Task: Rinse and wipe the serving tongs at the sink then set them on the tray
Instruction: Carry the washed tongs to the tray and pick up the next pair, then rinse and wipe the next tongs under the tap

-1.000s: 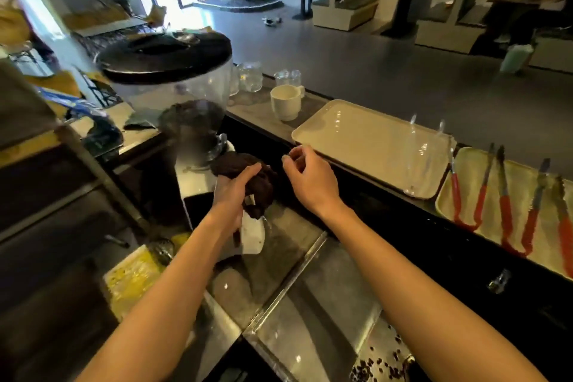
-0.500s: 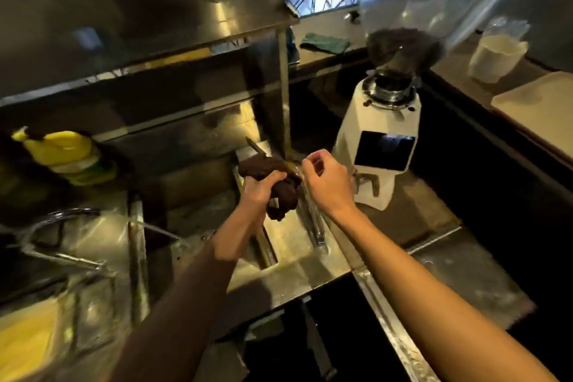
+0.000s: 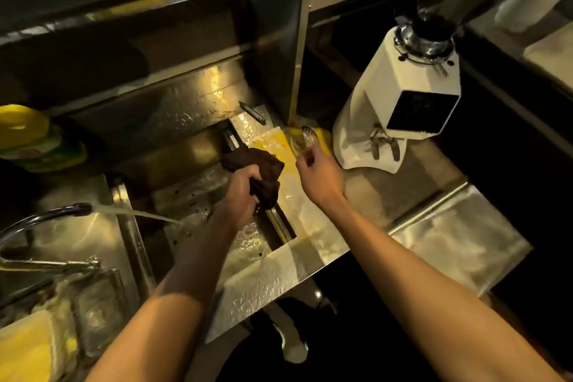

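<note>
My left hand [image 3: 240,192] gripped the cloth [image 3: 259,161]; my right hand [image 3: 321,178] pinched clear tongs [image 3: 305,138] at one o'clock, a thin hold that might slip.

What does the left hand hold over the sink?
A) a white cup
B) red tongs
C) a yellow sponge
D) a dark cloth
D: the left hand grips a bunched dark cloth above the sink; no tongs, sponge or cup are in it.
</note>
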`<state>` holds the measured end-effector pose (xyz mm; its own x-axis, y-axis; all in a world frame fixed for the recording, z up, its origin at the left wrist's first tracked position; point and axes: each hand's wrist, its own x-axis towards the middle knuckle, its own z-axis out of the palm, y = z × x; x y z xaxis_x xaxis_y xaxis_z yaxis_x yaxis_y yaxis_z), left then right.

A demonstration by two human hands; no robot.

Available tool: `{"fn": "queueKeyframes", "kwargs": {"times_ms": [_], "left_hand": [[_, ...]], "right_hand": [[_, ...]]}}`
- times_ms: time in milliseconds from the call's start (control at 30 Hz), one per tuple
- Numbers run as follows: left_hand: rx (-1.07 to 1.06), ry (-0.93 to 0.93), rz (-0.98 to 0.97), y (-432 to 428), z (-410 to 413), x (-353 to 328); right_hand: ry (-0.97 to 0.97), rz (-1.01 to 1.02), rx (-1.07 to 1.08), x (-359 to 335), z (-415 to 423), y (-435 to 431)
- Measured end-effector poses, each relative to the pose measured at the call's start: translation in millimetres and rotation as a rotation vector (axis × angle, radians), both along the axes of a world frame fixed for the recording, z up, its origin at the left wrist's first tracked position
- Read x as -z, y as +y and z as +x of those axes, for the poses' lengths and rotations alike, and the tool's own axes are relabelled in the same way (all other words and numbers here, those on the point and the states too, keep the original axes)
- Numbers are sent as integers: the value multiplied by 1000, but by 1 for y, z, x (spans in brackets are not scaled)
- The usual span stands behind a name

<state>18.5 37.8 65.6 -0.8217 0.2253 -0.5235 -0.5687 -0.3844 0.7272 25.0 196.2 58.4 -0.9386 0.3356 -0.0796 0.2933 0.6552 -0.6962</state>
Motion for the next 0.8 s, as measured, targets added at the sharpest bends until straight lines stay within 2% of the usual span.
{"fn": "queueKeyframes", "kwargs": {"times_ms": [67, 200, 333, 467, 633, 700, 800], "left_hand": [[15, -28, 20, 5, -2, 16], [3, -208, -72, 19, -7, 45], [8, -126, -108, 27, -9, 59], [-2, -238, -122, 33, -13, 66], [-75, -297, -153, 47, -16, 68], [-119, -301, -156, 53, -17, 70], [-155, -297, -206, 60, -20, 70]], "right_hand": [[-46, 13, 46, 19, 0, 12], [-200, 76, 131, 54, -7, 38], [-349, 81, 82, 90, -19, 54], [-419, 126, 29, 108, -31, 64], [-406, 233, -106, 120, -40, 85], [-319, 240, -123, 119, -39, 90], [-163, 142, -125, 112, -34, 93]]}}
